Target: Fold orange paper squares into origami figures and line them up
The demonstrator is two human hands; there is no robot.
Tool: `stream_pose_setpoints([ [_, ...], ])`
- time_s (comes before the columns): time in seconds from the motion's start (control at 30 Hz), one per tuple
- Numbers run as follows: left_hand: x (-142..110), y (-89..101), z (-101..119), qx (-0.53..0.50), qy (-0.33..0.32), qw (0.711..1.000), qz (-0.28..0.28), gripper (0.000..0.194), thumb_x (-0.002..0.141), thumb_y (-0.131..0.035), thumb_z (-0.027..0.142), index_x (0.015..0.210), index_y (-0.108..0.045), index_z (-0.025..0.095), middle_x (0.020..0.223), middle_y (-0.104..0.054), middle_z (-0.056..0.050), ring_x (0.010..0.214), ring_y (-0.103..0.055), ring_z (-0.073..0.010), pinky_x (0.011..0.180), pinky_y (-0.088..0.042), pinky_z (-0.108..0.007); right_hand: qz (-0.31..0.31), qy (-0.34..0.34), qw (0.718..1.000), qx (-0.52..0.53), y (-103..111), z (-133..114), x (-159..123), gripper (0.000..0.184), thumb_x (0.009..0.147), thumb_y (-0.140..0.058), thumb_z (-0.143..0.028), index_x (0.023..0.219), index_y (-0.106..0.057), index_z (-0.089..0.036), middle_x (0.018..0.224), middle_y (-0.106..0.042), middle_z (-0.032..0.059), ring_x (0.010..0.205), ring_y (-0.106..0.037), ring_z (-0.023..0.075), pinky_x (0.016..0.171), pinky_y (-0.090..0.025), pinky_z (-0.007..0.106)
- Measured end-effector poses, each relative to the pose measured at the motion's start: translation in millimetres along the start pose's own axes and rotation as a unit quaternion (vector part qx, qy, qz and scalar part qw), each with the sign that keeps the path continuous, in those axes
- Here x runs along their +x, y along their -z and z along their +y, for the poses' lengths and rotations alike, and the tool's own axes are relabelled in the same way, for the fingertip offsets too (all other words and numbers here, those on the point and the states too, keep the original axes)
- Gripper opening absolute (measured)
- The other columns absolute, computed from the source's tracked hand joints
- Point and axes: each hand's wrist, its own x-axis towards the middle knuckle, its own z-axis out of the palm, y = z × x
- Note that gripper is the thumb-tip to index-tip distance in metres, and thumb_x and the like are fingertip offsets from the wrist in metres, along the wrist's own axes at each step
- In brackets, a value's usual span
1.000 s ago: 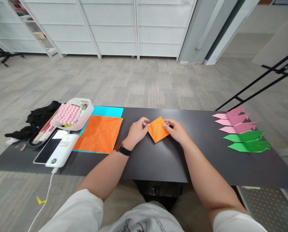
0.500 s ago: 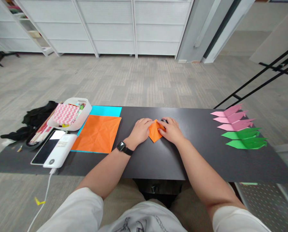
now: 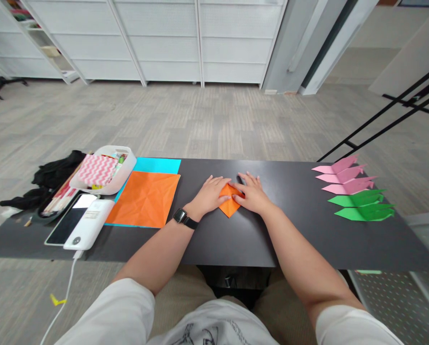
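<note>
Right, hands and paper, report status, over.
Left hand and right hand both on small folded orange paper. Paper on dark table, top partly covered. Large orange sheet off left, clear of both hands.

I can read no text in the head view. Power bank (image 3: 89, 224): I detect small print on its upper face, too fine to resolve, and a round mark near the cable end, also illegible. T-shirt (image 3: 214, 323): dark printed characters, illegible. Smartwatch (image 3: 180, 215): display markings, too small to read.
</note>
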Motion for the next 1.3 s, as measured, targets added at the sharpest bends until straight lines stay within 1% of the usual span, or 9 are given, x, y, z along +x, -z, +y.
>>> stream_pose_setpoints([
  [0.17,-0.2,1.1,2.0,-0.002,0.013,1.000,-0.009,0.058,0.103,-0.066,0.033,0.158,-0.051,0.024,0.163,-0.058,-0.011,0.157,-0.047,-0.0288,0.137,-0.021,-0.056,0.002,-0.003,1.000,-0.001,-3.2,1.7,1.0,0.055,0.098,-0.067,-0.040,0.153,-0.065,-0.039,0.175,-0.039,0.0087,0.165,-0.024,0.0440,0.129,-0.016,0.077],
  [0.33,-2.7,1.3,5.5,0.004,0.026,0.999,-0.018,0.059,0.105,-0.065,0.038,0.159,-0.048,0.025,0.165,-0.055,-0.013,0.159,-0.044,-0.0309,0.136,-0.019,-0.061,0.011,-0.004,1.000,0.008,-3.9,5.5,2.3,0.053,0.097,-0.071,-0.042,0.149,-0.067,-0.041,0.173,-0.043,0.0068,0.164,-0.028,0.0423,0.130,-0.018,0.076],
  [0.5,-5.2,1.3,10.0,0.007,0.033,0.999,-0.030,0.057,0.106,-0.063,0.042,0.159,-0.048,0.026,0.165,-0.054,-0.013,0.161,-0.041,-0.0318,0.135,-0.018,-0.068,0.012,-0.008,1.000,0.016,0.5,4.9,-0.4,0.047,0.098,-0.073,-0.042,0.146,-0.070,-0.042,0.170,-0.047,0.0075,0.162,-0.034,0.0412,0.128,-0.021,0.077],
  [0.63,-5.8,2.3,12.3,0.016,0.030,0.999,-0.036,0.053,0.107,-0.061,0.042,0.157,-0.051,0.027,0.167,-0.052,-0.012,0.162,-0.039,-0.0324,0.135,-0.017,-0.069,0.014,-0.017,1.000,0.002,7.4,-1.4,-7.3,0.043,0.100,-0.073,-0.041,0.143,-0.072,-0.043,0.167,-0.051,0.0078,0.158,-0.040,0.0410,0.125,-0.024,0.080],
  [0.73,-5.9,3.6,13.6,0.021,0.027,0.998,-0.044,0.048,0.108,-0.060,0.040,0.154,-0.054,0.029,0.169,-0.051,-0.010,0.163,-0.038,-0.0330,0.134,-0.016,-0.072,0.019,-0.016,0.999,-0.024,14.1,-5.6,-15.3,0.038,0.102,-0.071,-0.038,0.140,-0.074,-0.042,0.164,-0.055,0.0081,0.154,-0.046,0.0400,0.125,-0.027,0.078],
  [0.9,-6.1,4.3,15.0,0.024,0.023,0.998,-0.049,0.044,0.108,-0.059,0.037,0.151,-0.058,0.030,0.170,-0.050,-0.009,0.163,-0.038,-0.0342,0.133,-0.015,-0.075,0.035,0.003,0.998,-0.058,23.7,-4.0,-35.9,0.033,0.102,-0.070,-0.034,0.134,-0.078,-0.042,0.156,-0.061,0.0070,0.150,-0.050,0.0381,0.128,-0.029,0.073],
  [1.0,-6.3,2.8,14.3,0.022,0.021,0.999,-0.045,0.044,0.107,-0.059,0.038,0.151,-0.059,0.031,0.169,-0.051,-0.008,0.162,-0.038,-0.0345,0.133,-0.015,-0.076,0.039,0.013,0.996,-0.078,28.1,0.3,-51.5,0.033,0.103,-0.070,-0.033,0.133,-0.079,-0.040,0.154,-0.063,0.0076,0.150,-0.049,0.0379,0.129,-0.028,0.071],
  [1.13,-5.8,-0.8,11.8,0.016,0.022,0.999,-0.038,0.045,0.106,-0.059,0.038,0.151,-0.060,0.032,0.168,-0.052,-0.009,0.162,-0.038,-0.0349,0.133,-0.014,-0.076,0.038,0.024,0.995,-0.085,33.2,4.0,-70.6,0.033,0.103,-0.069,-0.031,0.133,-0.079,-0.042,0.150,-0.066,0.0057,0.149,-0.050,0.0362,0.130,-0.026,0.069],
  [1.3,-4.8,-4.1,9.3,0.011,0.022,0.999,-0.027,0.042,0.106,-0.059,0.039,0.148,-0.063,0.032,0.165,-0.055,-0.009,0.161,-0.040,-0.0354,0.132,-0.013,-0.076,0.029,0.030,0.996,-0.074,38.3,12.3,-84.3,0.034,0.103,-0.068,-0.034,0.135,-0.077,-0.040,0.146,-0.069,0.0059,0.146,-0.054,0.0330,0.131,-0.026,0.065],
])
